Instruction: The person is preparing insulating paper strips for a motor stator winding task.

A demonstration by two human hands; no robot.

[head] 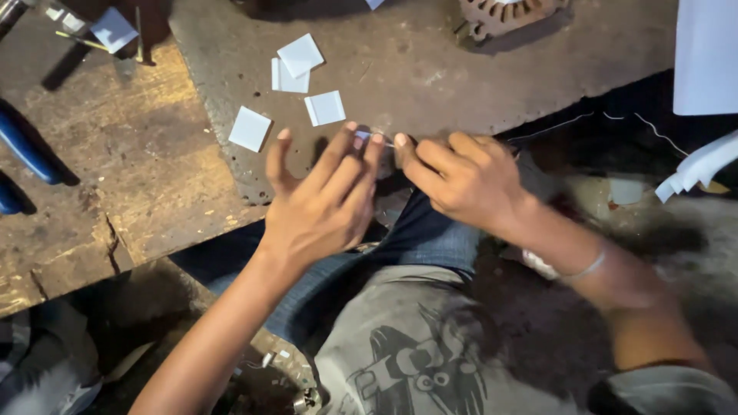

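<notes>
— Grey shirt (430,361) and jeans (430,238) fill the bottom of the view, closest to the lens. What are the hands doing above them?

— Both meet at the near edge of the table (430,77). Left hand (323,204) has its fingers half spread, thumb out to the side, with the fingertips pinching a small pale strip (374,137). Right hand (461,180) comes in from the other side, its grip pressed together on the same strip.

— So the strip sits between the two hands?

— Yes, just over the table edge, held at both ends. It is too small and blurred to tell what it is made of.

— Anything else near?

— Four white squares (296,81) lie on the grey slab just beyond the left hand, two of them overlapping. A blue handle (27,150) rests on the wooden top at far left, and a toothed metal part (503,15) sits at the upper edge. White sheets (703,58) hang at right.
</notes>
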